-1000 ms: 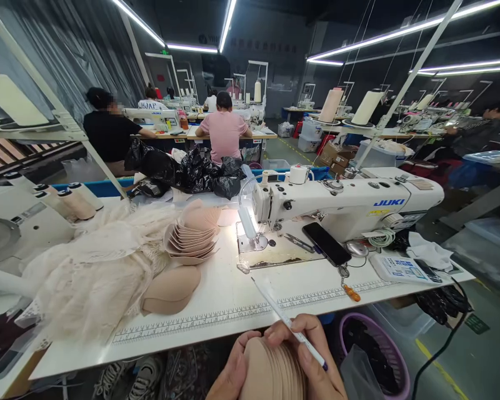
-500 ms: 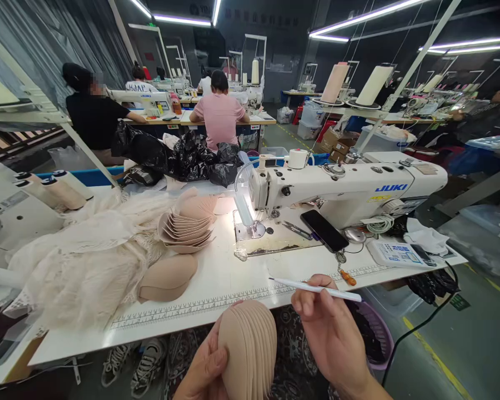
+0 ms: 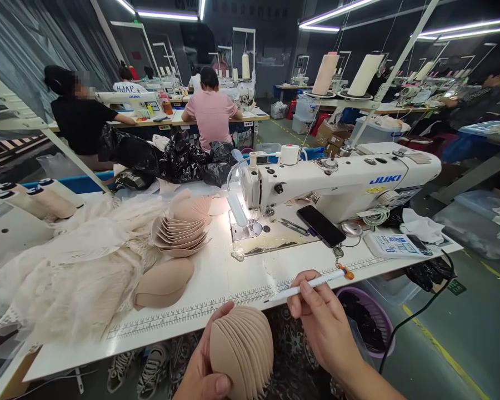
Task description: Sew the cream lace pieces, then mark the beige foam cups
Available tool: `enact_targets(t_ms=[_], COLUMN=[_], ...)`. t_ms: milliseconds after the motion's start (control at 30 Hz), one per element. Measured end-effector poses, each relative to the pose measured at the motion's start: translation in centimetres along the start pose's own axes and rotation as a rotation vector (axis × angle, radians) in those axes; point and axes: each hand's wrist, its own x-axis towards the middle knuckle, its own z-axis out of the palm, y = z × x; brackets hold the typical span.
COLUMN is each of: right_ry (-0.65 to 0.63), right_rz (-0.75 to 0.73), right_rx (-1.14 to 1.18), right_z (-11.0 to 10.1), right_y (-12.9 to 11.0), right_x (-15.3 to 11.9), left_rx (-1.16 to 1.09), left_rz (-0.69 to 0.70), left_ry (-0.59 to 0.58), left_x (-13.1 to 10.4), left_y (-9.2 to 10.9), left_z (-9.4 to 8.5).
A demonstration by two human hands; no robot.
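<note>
A fanned stack of beige bra cups point(image 3: 242, 351) rests in my left hand point(image 3: 206, 364), the thumb pressed on the near face and the fingers behind. My right hand point(image 3: 323, 314) pinches a white pen point(image 3: 306, 286) between thumb and fingers. Its dark tip points left, above the table's front edge and apart from the stack. On the table, a single beige cup point(image 3: 164, 282) lies beyond my left hand. Behind it sits another pile of nested cups point(image 3: 181, 225). Sheer cream lace fabric point(image 3: 73, 272) is heaped to their left.
A white sewing machine point(image 3: 333, 178) with a lit needle area stands across the table. Near it lie thread snips point(image 3: 294, 226), a black phone point(image 3: 320, 225) and a white box point(image 3: 395, 244). A ruler tape point(image 3: 216, 304) runs along the front edge. A purple basket point(image 3: 369, 322) stands below right. Co-workers sit ahead.
The pen has turned in my right hand, its tip dropping lower and its back end rising. My left hand has shifted its hold, and the stack is tilted and fanned differently. The view moved slightly.
</note>
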Motion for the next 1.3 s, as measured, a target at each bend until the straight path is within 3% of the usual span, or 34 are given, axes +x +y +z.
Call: enact_targets(t_ms=[333,567,833,967,1100,1300], right_ry=[-0.085,-0.128,-0.144,-0.228,-0.196,-0.218], right_rz=[0.075,0.137,0.048,0.048,0.063,0.015], right_rx=[-0.122,0.064,-0.084,-0.064,0.032,-0.108], right_z=[0.3,0.9,0.2,0.5,0.6,0.4], right_y=[-0.1,-0.8,-0.4,-0.2,-0.3,-0.4], right_x=[0.3,0.0,-0.3,-0.5,-0.5,-0.9], left_rx=[0.015,0.05,0.097,0.111,0.073,0.068], left_rz=[-0.047,-0.017,-0.022,-0.006,-0.014,-0.013], left_ry=[0.075,0.061,0.091,0.056,0.011,0.005], left_x=[-0.3,-0.1,-0.3,-0.2,-0.2,-0.2], left_y=[0.0,-0.3,0.0,0.0,0.0,0.0], left_z=[-0.3,0.0,-0.6,-0.4,-0.2,-0.1])
